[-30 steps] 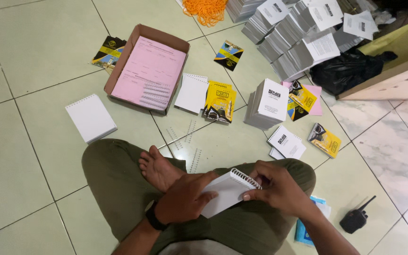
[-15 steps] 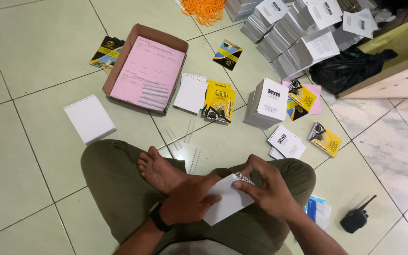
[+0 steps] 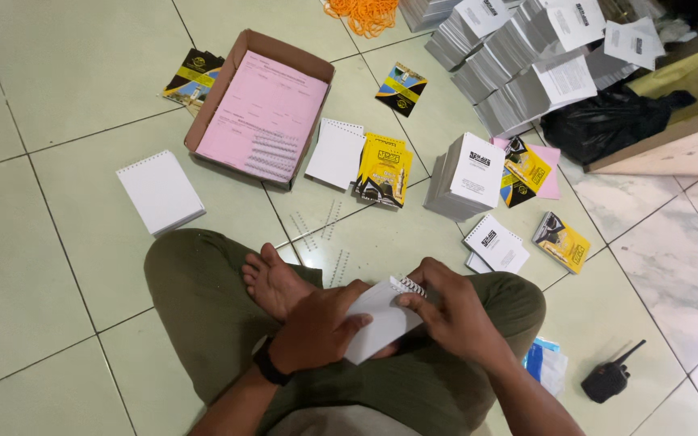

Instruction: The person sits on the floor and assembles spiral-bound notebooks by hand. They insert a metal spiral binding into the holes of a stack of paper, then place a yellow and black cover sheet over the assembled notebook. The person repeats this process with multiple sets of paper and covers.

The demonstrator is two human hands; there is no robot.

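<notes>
Over the lap: small white notepad (image 3: 377,316), light and bendy. Left hand (image 3: 317,327) clamps its lower half; right hand (image 3: 450,311) pinches the wire spiral (image 3: 408,286). Best held by the edges.

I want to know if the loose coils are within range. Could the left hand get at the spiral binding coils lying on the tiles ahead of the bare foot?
Probably yes. The spiral binding coils lie uncovered just past the bare foot, but the left hand is busy holding the small white notepad.

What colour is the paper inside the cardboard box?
Pink. The paper fills the cardboard box, seen in the head view.
</notes>
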